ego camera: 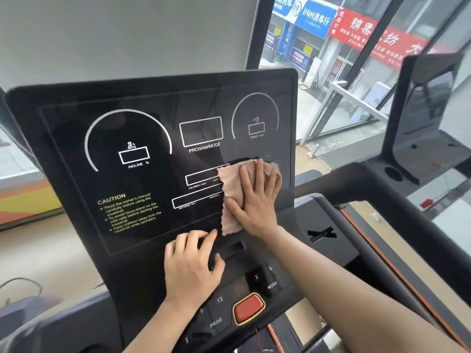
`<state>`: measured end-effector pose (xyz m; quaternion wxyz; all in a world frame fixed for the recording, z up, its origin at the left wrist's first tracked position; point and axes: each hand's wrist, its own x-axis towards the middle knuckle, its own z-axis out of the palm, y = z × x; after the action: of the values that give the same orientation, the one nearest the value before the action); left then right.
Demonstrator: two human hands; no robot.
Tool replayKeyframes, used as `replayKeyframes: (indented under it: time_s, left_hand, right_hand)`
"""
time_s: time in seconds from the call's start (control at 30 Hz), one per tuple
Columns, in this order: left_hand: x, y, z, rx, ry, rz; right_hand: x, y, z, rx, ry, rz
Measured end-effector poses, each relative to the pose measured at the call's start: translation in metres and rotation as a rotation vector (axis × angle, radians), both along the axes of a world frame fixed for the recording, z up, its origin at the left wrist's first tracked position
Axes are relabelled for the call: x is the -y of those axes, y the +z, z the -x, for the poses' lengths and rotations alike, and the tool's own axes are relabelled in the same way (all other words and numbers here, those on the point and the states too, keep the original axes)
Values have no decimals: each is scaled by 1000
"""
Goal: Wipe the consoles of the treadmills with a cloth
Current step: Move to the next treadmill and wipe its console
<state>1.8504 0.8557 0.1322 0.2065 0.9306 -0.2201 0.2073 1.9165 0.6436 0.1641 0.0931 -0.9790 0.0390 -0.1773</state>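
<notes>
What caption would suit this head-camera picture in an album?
Right hand presses a pink cloth flat on the treadmill console while the left hand rests below it.

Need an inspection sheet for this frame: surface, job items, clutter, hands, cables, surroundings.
Surface: black glossy console, tilted back, printed with INCLINE, SPEED and CAUTION markings; red button below the keys.
Job's things: pinkish cloth lying flat on the lower right of the display area.
Clutter: nothing seen.
Hands: right hand presses the cloth with straight, spread fingers; left hand rests on the console's lower edge and holds nothing.
Cables: a dark cable loops on the floor at far left.
Surroundings: second treadmill to the right; window behind, with shop signs across the street.
</notes>
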Motion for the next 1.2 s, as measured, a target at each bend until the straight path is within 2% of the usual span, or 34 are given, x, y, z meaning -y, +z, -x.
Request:
replayKeyframes:
  time_s: [0.2, 0.33, 0.47, 0.67, 0.87, 0.97, 1.13, 1.2]
  left_hand:
    - [2, -3, -1, -7, 26, 39]
    - [3, -4, 0, -1, 35, 39]
    - [2, -4, 0, 9, 34, 38]
    - [4, -6, 1, 11, 56, 36]
    - [5, -8, 1, 16, 66, 18]
    - [5, -8, 1, 28, 61, 23]
    - [4, -8, 1, 36, 59, 6]
    - [4, -8, 2, 33, 54, -3]
  right_hand:
    - [15, 78, -59, 70, -83, -59]
    - [23, 144, -106, 196, -128, -8]
    - [41, 168, -128, 242, -115, 52]
    - [55, 147, -117, 302, -93, 75]
    - [81, 80, -72, 175, -42, 59]
    - [93, 36, -36, 116, 13, -23]
    - [103, -24, 14, -54, -15, -143]
    - [100, -37, 31, -125, -42, -289]
